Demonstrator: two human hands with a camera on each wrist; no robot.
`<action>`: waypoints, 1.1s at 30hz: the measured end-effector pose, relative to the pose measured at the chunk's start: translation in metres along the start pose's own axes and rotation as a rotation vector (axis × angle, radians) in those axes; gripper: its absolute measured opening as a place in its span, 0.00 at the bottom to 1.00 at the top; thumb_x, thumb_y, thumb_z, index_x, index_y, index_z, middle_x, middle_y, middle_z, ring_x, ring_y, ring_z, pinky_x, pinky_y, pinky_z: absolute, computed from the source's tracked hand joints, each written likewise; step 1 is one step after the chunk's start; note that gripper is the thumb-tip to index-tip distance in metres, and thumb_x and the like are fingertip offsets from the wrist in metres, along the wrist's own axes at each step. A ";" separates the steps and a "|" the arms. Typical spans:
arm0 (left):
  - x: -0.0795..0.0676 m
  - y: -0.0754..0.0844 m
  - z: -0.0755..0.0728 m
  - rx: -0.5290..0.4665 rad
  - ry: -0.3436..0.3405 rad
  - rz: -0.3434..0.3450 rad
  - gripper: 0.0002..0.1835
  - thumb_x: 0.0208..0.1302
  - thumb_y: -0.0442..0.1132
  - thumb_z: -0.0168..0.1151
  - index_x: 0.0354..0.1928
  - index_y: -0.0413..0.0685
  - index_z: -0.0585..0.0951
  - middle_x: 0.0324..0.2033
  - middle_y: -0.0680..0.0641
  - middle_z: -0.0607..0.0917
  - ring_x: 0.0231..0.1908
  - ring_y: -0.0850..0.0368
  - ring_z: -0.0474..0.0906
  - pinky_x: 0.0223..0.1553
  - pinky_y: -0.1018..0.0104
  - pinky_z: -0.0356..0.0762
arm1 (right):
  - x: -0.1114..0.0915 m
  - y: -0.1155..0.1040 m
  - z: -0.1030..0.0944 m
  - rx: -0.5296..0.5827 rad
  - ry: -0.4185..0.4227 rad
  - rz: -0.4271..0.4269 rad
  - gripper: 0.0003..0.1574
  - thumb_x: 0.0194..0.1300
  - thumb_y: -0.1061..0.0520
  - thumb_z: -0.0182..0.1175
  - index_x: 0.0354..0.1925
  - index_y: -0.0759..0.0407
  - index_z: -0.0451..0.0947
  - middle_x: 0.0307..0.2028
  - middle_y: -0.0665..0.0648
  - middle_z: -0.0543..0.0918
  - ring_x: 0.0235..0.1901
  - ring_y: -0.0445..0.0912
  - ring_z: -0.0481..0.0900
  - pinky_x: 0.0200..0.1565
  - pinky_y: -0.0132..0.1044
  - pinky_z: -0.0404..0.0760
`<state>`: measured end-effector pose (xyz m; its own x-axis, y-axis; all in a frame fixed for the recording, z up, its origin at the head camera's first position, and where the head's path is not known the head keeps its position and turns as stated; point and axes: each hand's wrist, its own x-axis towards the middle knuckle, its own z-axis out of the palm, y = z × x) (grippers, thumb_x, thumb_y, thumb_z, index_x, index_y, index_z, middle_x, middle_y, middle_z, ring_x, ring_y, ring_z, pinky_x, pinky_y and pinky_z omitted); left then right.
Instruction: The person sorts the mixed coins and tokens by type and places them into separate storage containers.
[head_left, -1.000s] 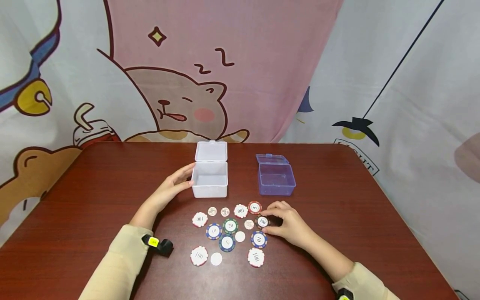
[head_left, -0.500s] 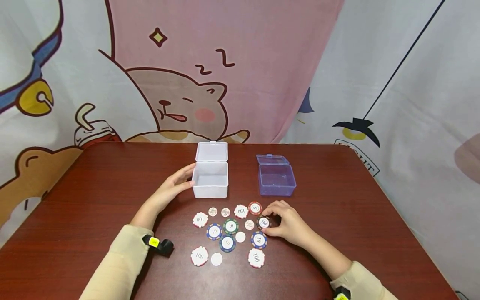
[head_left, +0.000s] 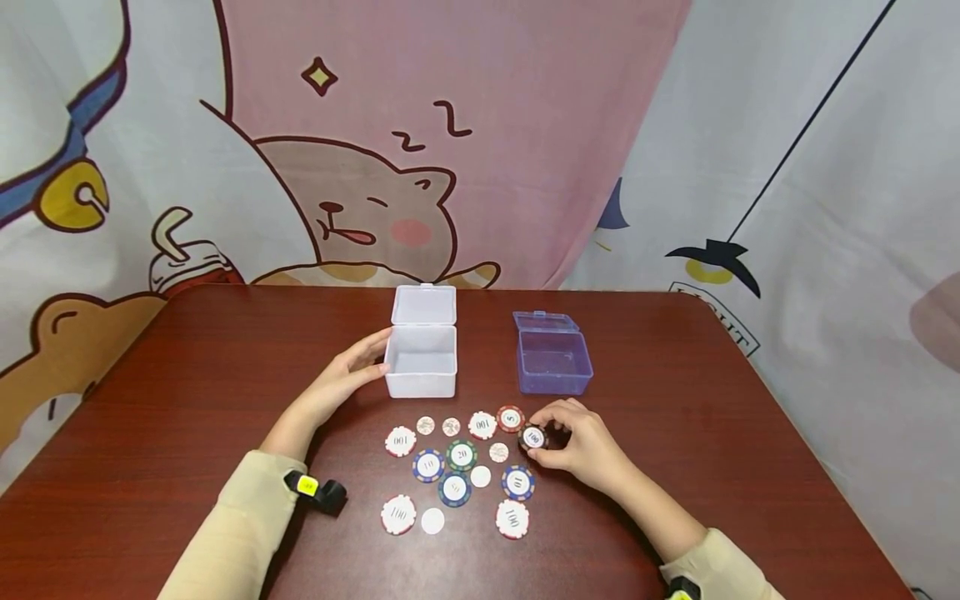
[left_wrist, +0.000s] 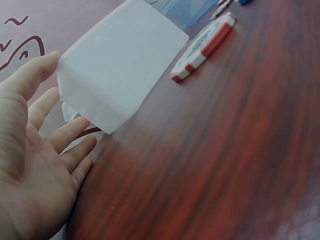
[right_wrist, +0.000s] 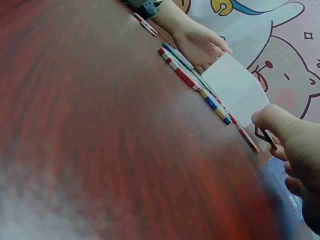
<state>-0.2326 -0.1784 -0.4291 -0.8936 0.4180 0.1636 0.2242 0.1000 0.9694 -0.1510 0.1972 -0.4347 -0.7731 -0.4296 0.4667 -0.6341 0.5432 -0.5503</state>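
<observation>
A black poker chip (head_left: pixel 533 437) marked 100 is pinched between the thumb and fingers of my right hand (head_left: pixel 581 446). In the right wrist view that chip (right_wrist: pixel 268 138) is tilted and off the table. My left hand (head_left: pixel 347 379) touches the left side of a white plastic box (head_left: pixel 421 385) whose lid is up. Seen from the left wrist, the fingers of this hand (left_wrist: pixel 42 165) are spread and fairly straight against the box (left_wrist: pixel 120 60). Left of the right hand lie a red 5 chip (head_left: pixel 511 418) and a blue 10 chip (head_left: pixel 518 482).
A purple see-through box (head_left: pixel 555 383) stands at the right with its lid up. More chips, such as a green 20 chip (head_left: pixel 461 455) and a white 100 chip (head_left: pixel 398 515), lie about the table (head_left: pixel 225 367) with several coins, such as a copper coin (head_left: pixel 498 452).
My right hand has lifted the black 100 chip from among the others and shifted it slightly right and away from me. The left hand stays at the white box.
</observation>
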 end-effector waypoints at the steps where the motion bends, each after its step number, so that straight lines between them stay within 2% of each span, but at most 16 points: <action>1: 0.000 0.000 0.000 -0.001 0.000 0.001 0.31 0.62 0.37 0.56 0.66 0.54 0.60 0.62 0.43 0.63 0.62 0.46 0.54 0.59 0.44 0.47 | 0.000 0.000 0.000 -0.001 0.008 -0.001 0.21 0.36 0.55 0.74 0.33 0.48 0.79 0.30 0.41 0.76 0.28 0.41 0.68 0.29 0.30 0.68; 11: -0.001 0.001 0.000 0.002 0.003 0.004 0.31 0.61 0.38 0.57 0.66 0.54 0.60 0.62 0.43 0.64 0.62 0.46 0.56 0.58 0.46 0.50 | 0.008 -0.005 -0.001 -0.027 0.061 -0.018 0.21 0.38 0.53 0.73 0.34 0.50 0.79 0.32 0.42 0.78 0.30 0.40 0.68 0.29 0.30 0.68; 23: -0.002 0.007 0.002 -0.016 -0.006 0.002 0.31 0.62 0.32 0.54 0.66 0.49 0.58 0.62 0.40 0.62 0.62 0.44 0.54 0.59 0.45 0.48 | 0.023 -0.016 0.005 0.000 0.096 -0.033 0.21 0.37 0.53 0.73 0.35 0.52 0.79 0.33 0.44 0.79 0.34 0.39 0.69 0.33 0.30 0.69; 27: 0.000 -0.001 0.000 -0.008 -0.005 0.011 0.31 0.62 0.34 0.56 0.66 0.50 0.59 0.62 0.41 0.63 0.62 0.46 0.55 0.59 0.46 0.50 | 0.030 -0.020 0.008 0.000 0.104 -0.026 0.22 0.37 0.53 0.73 0.35 0.53 0.79 0.34 0.43 0.79 0.34 0.39 0.69 0.34 0.31 0.69; 33: 0.000 -0.001 0.000 -0.010 -0.019 0.019 0.31 0.62 0.36 0.56 0.67 0.50 0.58 0.62 0.41 0.63 0.62 0.45 0.55 0.58 0.46 0.50 | 0.040 -0.026 0.009 -0.003 0.114 -0.015 0.22 0.38 0.53 0.74 0.35 0.52 0.79 0.34 0.41 0.79 0.33 0.40 0.70 0.32 0.34 0.71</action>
<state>-0.2335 -0.1786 -0.4304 -0.8817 0.4365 0.1788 0.2371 0.0825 0.9680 -0.1658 0.1594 -0.4079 -0.7567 -0.3528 0.5504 -0.6451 0.5397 -0.5409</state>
